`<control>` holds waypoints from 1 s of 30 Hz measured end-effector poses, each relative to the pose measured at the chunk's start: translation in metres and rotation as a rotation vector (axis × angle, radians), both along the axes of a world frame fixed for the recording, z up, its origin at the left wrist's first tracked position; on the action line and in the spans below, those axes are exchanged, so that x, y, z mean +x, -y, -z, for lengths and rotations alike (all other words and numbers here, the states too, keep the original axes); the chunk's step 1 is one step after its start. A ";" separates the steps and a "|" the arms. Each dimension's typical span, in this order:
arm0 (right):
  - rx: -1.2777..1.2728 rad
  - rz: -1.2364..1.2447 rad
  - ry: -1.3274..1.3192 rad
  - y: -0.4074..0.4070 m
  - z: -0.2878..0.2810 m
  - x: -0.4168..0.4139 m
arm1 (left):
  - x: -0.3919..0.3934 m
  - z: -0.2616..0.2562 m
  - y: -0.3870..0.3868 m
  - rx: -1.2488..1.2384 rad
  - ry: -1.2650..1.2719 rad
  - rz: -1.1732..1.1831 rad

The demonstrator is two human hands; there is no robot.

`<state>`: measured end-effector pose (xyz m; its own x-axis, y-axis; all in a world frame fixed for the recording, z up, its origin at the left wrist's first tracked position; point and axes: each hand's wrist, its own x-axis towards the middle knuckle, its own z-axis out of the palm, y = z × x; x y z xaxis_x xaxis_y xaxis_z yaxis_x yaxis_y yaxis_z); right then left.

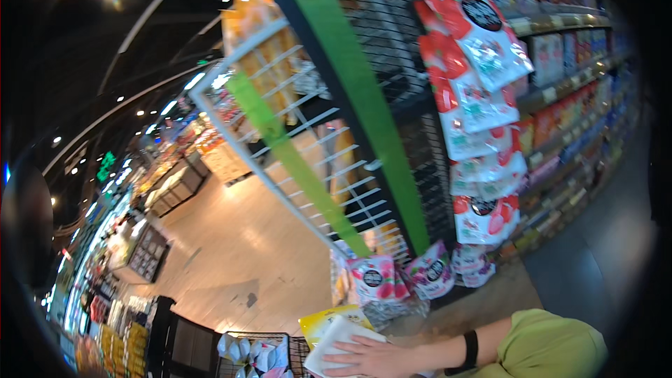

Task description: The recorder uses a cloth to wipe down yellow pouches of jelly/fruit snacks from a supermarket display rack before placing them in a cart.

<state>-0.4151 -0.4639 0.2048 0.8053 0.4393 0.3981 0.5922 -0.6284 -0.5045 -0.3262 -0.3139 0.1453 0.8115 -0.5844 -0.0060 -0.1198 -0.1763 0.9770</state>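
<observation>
My right hand (349,359) lies over a folded white cloth (329,341) at the bottom of the head view, its fingers spread across the cloth and a black band on its wrist. Directly behind the cloth is a yellow packaged bag (311,324). Just beyond are pink-and-white snack pouches (374,279) at the foot of a wire rack (294,194). Red-and-white pouches (485,220) hang in a column on the rack's right side. My left hand is out of view.
Left of my hand stands a black wire basket (286,346) holding light blue packages. A green-and-black rack post (357,79) rises ahead. Stocked store shelves (556,94) run along the right. Produce bins (139,252) stand on the tan floor at left.
</observation>
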 end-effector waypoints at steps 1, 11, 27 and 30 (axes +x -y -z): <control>0.011 0.035 -0.016 0.002 0.003 0.001 | -0.001 0.001 0.007 -0.003 -0.068 0.037; 0.371 0.347 -0.177 0.048 0.022 0.019 | 0.011 -0.023 0.028 -0.251 -0.644 0.048; 0.113 0.161 -0.212 -0.020 0.019 0.005 | -0.060 -0.004 -0.027 -1.308 -1.058 -0.298; 0.272 0.225 -0.263 -0.006 0.047 0.004 | -0.057 -0.004 -0.021 -1.280 -0.994 -0.354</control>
